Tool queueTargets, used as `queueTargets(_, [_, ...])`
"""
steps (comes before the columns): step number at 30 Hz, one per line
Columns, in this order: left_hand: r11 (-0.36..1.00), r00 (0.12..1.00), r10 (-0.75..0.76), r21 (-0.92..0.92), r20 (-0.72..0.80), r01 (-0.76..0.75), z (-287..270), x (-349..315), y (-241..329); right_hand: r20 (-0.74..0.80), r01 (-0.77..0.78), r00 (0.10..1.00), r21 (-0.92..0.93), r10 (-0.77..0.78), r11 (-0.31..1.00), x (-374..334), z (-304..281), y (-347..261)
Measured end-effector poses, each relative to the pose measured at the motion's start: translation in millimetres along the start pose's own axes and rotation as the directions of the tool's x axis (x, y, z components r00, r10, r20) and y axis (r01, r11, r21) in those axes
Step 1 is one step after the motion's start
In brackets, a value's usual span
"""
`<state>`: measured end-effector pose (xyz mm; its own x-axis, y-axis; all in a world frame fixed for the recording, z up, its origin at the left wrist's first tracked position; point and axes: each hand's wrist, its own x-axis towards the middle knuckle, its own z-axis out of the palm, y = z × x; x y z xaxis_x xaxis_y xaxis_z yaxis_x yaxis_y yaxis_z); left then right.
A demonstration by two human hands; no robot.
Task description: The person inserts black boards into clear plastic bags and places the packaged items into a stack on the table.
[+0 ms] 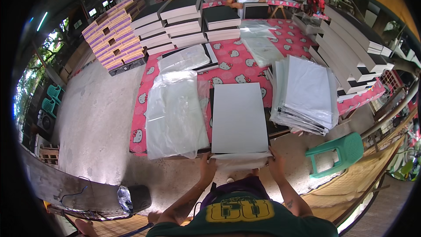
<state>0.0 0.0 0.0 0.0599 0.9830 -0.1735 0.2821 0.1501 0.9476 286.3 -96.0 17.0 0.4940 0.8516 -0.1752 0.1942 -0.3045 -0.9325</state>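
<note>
A large white-faced book (239, 116) lies flat on the near part of the table, its near end inside the mouth of a clear plastic bag (240, 161). My left hand (207, 165) grips the bag's left edge at the book's near left corner. My right hand (276, 163) grips the bag's right edge at the near right corner. A stack of clear plastic bags (175, 114) lies just left of the book.
The table wears a pink patterned cloth (239, 63). A pile of bagged books (305, 94) sits to the right, stacks of black-and-white books (184, 19) at the back and right. A green stool (335, 153) stands lower right. People sit at the far end.
</note>
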Motion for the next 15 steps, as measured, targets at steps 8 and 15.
queueTargets(8, [0.970, 0.981, 0.158, -0.171, -0.110, -0.175, -12, -24, 47, -0.100, -0.016, 0.994, 0.316, 0.050, 0.949, -13, 11, -5])
queueTargets(15, [0.996, 0.999, 0.042, -0.076, 0.002, -0.042, -26, 15, 28, -0.180, 0.099, 0.981, 0.178, -0.067, 0.979, -8, 35, 25])
